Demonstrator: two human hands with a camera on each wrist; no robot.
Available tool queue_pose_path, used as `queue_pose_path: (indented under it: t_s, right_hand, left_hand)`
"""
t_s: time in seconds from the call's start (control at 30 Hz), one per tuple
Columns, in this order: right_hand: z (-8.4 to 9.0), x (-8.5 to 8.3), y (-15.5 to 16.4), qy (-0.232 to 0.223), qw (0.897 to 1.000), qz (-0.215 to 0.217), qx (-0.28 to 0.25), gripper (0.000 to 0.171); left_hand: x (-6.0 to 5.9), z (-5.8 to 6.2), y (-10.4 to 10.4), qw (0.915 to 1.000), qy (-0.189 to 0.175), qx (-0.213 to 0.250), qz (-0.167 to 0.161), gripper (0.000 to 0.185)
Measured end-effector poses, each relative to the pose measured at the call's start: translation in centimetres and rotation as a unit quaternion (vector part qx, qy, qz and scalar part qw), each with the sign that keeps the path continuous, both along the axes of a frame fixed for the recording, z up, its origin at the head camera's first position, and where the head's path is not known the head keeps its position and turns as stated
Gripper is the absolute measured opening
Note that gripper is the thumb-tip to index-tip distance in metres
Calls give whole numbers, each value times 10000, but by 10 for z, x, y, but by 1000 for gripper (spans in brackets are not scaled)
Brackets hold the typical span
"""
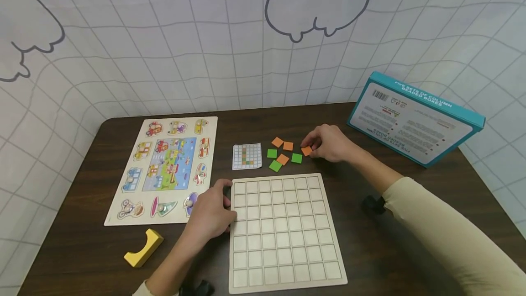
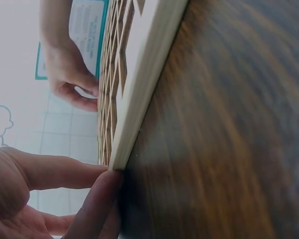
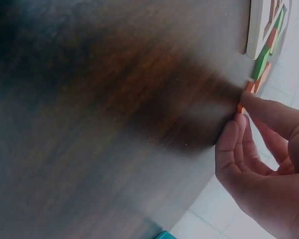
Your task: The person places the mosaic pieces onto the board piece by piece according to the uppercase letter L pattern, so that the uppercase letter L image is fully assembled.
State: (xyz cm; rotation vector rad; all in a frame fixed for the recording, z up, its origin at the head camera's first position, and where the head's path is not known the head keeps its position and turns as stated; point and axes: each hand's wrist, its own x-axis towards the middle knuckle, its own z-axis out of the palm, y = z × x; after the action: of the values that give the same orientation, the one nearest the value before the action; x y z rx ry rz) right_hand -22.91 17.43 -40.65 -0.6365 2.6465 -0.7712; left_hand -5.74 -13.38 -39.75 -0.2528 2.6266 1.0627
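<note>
My left hand (image 1: pixel 211 214) is at the left edge of a pale wooden grid board (image 1: pixel 283 232), its thumb and fingertips gripping the rim, as the left wrist view shows up close. Past the board's far right corner, my right hand (image 1: pixel 330 144) pinches an orange square tile (image 1: pixel 306 150) between thumb and fingers, low over the table. Beside it lie several loose tiles, among them an orange one (image 1: pixel 288 146) and a green one (image 1: pixel 297 158). A small printed pattern card (image 1: pixel 247 156) with a coloured L-like figure lies left of the tiles.
A picture puzzle board (image 1: pixel 164 168) with knobbed vehicle pieces lies at the left, with a yellow arch block (image 1: pixel 144 248) in front of it. On the right, a teal and white box (image 1: pixel 412 120) stands tilted. White grid-patterned cloth (image 1: pixel 205 58) hangs behind the dark table.
</note>
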Motion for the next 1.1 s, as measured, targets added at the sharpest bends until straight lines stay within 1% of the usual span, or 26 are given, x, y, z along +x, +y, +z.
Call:
queue_pose_path:
  t_s: [0.43, 0.57, 0.87, 1.1]
  right_hand:
    - [1, 5, -3, 238, 9996, -42, 168, 25]
    - [0, 6, -1, 231, 9994, -103, 228, 25]
    - [3, 10, 6, 216, 9993, -311, 31, 23]
    - [6, 13, 7, 61, 9990, -422, -149, 23]
  left_hand:
    - [1, -2, 0, 9997, 62, -196, -134, 67]
    - [0, -2, -1, 9996, 66, -242, -162, 67]
    - [-1, -2, -1, 9997, 42, -171, -172, 67]
    - [-1, -1, -1, 9999, -15, -94, -134, 67]
